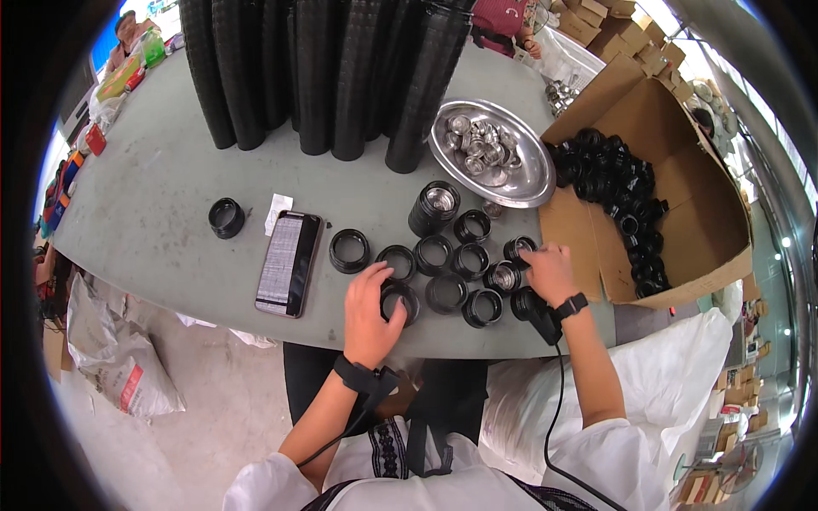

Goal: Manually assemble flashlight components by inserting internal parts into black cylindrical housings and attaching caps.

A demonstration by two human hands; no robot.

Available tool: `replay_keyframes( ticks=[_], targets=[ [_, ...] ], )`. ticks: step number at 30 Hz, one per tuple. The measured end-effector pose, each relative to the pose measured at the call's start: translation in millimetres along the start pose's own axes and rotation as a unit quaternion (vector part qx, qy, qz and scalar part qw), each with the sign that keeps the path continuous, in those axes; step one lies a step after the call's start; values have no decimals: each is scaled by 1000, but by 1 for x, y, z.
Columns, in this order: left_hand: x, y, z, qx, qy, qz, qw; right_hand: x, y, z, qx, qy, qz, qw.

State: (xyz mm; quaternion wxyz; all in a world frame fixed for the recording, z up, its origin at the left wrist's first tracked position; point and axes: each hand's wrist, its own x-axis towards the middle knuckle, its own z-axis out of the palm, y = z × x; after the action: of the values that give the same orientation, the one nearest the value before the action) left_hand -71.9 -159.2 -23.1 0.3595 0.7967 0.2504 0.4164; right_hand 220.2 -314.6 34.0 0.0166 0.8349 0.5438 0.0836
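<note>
My left hand (pixel 370 317) curves its thumb and fingers around a short black plastic ring (pixel 412 300) near the table's front edge. To the right, my right hand (pixel 550 274) has its fingertips pinched at the rim of another black ring (pixel 515 246), with shiny metal showing inside. Just below it stands a black ring with a silver metal piece (pixel 504 277) in it. Between my hands several open black rings (pixel 446 293) sit close together. Behind them is a short stack of black rings (pixel 434 208) topped by a silver piece.
A steel dish (pixel 539 176) of small silver pieces lies beyond the rings. At the right, an open cardboard box (pixel 682 162) holds many black parts. Tall black stacks (pixel 347 85) stand at the back. A phone (pixel 288 266) and a lone black ring (pixel 227 218) lie left.
</note>
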Motion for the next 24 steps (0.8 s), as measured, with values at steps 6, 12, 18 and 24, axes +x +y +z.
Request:
replay_keyframes(
  ticks=[6,12,18,24],
  targets=[
    [-2,0,-1,7,2,2,1000,30,-10,-19,-50,-200,72,976],
    [-2,-4,2,8,13,9,1000,49,4,-16,-55,-232,79,968],
    [-2,-3,1,1,12,2,1000,61,28,-26,212,-184,118,952],
    [0,-4,-1,-1,25,12,1000,93,-2,22,212,-38,-41,976]
  ],
)
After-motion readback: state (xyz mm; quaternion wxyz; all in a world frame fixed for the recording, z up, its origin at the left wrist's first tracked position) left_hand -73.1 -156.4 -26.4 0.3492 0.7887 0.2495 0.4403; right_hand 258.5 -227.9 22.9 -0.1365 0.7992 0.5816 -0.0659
